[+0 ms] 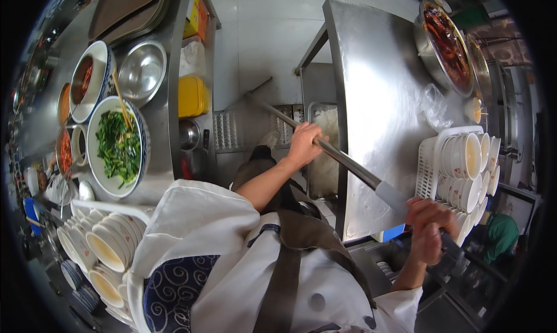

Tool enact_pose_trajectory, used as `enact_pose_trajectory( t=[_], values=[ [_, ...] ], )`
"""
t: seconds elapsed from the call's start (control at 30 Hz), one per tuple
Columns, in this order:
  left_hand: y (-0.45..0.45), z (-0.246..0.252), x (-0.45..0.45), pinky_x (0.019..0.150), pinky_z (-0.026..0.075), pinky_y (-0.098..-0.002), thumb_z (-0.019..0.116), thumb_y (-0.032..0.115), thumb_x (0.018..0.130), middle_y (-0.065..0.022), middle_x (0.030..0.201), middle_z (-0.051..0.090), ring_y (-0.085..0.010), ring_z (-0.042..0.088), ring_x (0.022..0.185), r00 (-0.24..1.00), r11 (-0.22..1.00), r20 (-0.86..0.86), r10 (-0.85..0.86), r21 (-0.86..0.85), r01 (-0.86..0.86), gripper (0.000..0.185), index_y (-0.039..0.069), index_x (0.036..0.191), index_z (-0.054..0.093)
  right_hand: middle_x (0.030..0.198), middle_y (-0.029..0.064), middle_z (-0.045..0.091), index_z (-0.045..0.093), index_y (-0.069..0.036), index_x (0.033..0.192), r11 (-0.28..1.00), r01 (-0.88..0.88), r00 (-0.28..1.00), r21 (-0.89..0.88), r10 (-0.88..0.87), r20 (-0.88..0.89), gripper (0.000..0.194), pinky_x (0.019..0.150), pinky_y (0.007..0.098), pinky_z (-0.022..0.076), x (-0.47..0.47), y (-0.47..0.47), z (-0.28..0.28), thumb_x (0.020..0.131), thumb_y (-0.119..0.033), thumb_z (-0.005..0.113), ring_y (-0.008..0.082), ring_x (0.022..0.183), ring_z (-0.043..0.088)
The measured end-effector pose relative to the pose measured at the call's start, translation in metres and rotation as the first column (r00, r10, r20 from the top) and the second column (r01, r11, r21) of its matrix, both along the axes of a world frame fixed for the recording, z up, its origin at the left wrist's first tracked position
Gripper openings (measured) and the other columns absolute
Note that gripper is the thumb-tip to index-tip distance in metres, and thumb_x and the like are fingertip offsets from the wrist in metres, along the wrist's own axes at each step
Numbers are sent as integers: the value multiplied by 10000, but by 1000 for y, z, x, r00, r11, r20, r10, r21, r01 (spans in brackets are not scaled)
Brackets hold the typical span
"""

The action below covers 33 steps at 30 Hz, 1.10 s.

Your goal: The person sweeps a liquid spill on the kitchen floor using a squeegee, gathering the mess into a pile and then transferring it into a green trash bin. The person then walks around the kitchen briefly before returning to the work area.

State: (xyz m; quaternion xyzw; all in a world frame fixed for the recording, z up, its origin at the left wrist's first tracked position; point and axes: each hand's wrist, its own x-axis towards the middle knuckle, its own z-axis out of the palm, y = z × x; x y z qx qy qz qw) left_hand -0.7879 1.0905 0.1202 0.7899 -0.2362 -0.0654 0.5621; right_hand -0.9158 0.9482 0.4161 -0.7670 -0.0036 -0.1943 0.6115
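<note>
A long metal pole (352,165) with a grey sleeve runs diagonally across the view. My left hand (304,143) is closed around its middle. Near its upper end, my right hand (431,228) grips the pole beside the grey sleeve. The far end reaches the floor, where a thin dark bar (261,85) is attached; it looks like a floor squeegee, but blur hides its detail. Below it lies a metal floor grate (226,130) with raised bumps. My shoe (270,139) is on or beside this grate.
A steel counter (374,93) on the right bears a basin of red sauced food (448,50) and a basket of bowls (428,163). On the left counter (159,159) are a bowl of greens (117,145), a steel bowl (142,71) and brown trays (126,10). More stacked bowls (109,246) stand lower left.
</note>
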Motion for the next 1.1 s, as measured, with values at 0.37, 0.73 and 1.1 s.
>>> enact_pose_trajectory(
  t=[0.37, 0.73, 1.1],
  values=[
    [-49, 40, -75, 632, 346, -351, 765, 263, 762, -51, 575, 412, -224, 410, 599, 994, 962, -102, 40, -266, -66, 430, 60, 605, 419, 593, 119, 494, 408, -45, 716, 986, -139, 990, -92, 142, 23, 142, 648, 425, 475, -27, -9, 67, 843, -97, 446, 198, 526, 500],
    [-42, 63, -73, 529, 381, -360, 769, 262, 745, -73, 559, 456, -241, 453, 545, 994, 965, 111, -7, -259, 36, 441, 55, 560, 426, 562, 39, 397, 375, -100, 718, 995, -81, 974, -50, 89, 208, 154, 451, 300, 311, -53, 6, 74, 792, -149, 501, 142, 489, 368],
    [-19, -10, -28, 625, 404, -374, 712, 219, 791, -76, 562, 444, -271, 456, 565, 989, 975, 86, -120, -177, 134, 401, 70, 587, 400, 450, 26, 381, 308, -109, 643, 901, 429, 884, 69, -434, 173, 257, 394, 298, 376, -38, 83, 9, 845, -86, 466, 120, 370, 353]
  ],
)
